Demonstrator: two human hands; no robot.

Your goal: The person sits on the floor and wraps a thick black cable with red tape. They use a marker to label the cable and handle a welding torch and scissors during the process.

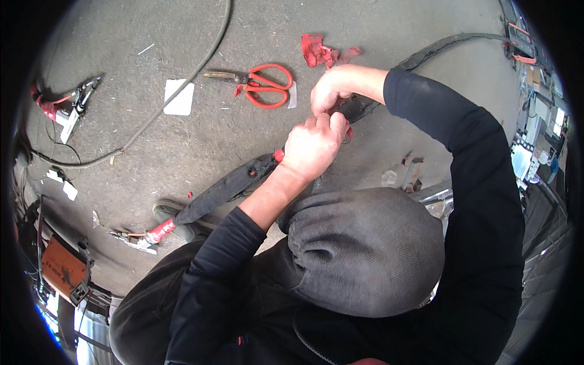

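A thick cable in a dark fabric sleeve (225, 187) runs across the floor from lower left to upper right. My left hand (313, 145) is closed round its middle, fingers curled, with red tape (278, 156) showing beside the wrist. Just beyond, my right hand (334, 88) bends down onto the same cable, its fingertips pressed together close to my left thumb. What those fingertips pinch is hidden. A bit of red shows below the hands. Red-handled scissors (261, 85) lie to the left of my right hand.
Crumpled red scraps (319, 52) lie beyond my hands. A thin grey hose (149, 125) curves across the floor at left, over a white card (179, 97). A welding clamp (76, 109) lies far left; an orange box (64, 264) stands lower left. My knee (371, 249) is close below.
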